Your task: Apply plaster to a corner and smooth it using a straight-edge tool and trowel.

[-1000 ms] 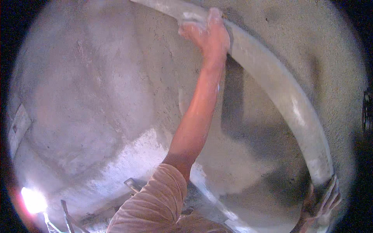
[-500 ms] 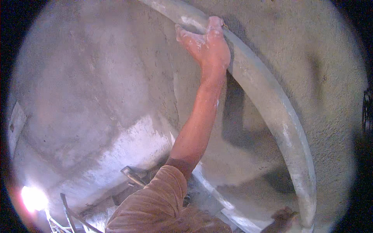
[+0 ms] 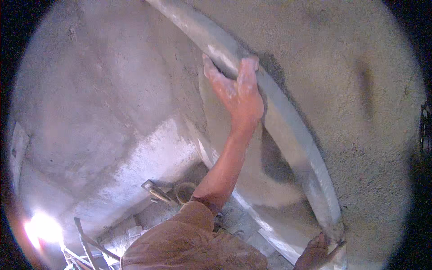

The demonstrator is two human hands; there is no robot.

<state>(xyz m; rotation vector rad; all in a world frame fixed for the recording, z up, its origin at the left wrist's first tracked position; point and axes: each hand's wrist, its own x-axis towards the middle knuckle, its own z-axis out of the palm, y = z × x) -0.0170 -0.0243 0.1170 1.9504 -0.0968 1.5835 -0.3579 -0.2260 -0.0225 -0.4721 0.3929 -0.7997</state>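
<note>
In the head view, a long grey screed bar [image 3: 294, 123], bowed by the lens and smeared with white, slants from the top edge, left of centre, down to the lower right along a plastered wall [image 3: 373, 180]. The left hand [image 3: 243, 99], its fingers dusted with plaster, grasps the bar's lower edge, thumb and fingers spread apart on it; the arm rises from a brown sleeve [image 3: 180, 238]. The right hand [image 3: 313, 253] is at the bar's lower end, on its left side; it is dim there, and I cannot tell whether it is closed around the bar. The wall is coarse to the right of the bar. Below and left of the left forearm, a hand float [image 3: 157, 191] lies just beside a round bucket [image 3: 183, 192], partly hidden by the arm. A lamp [image 3: 42, 229] glares at lower left, near thin poles [image 3: 85, 243].
</note>
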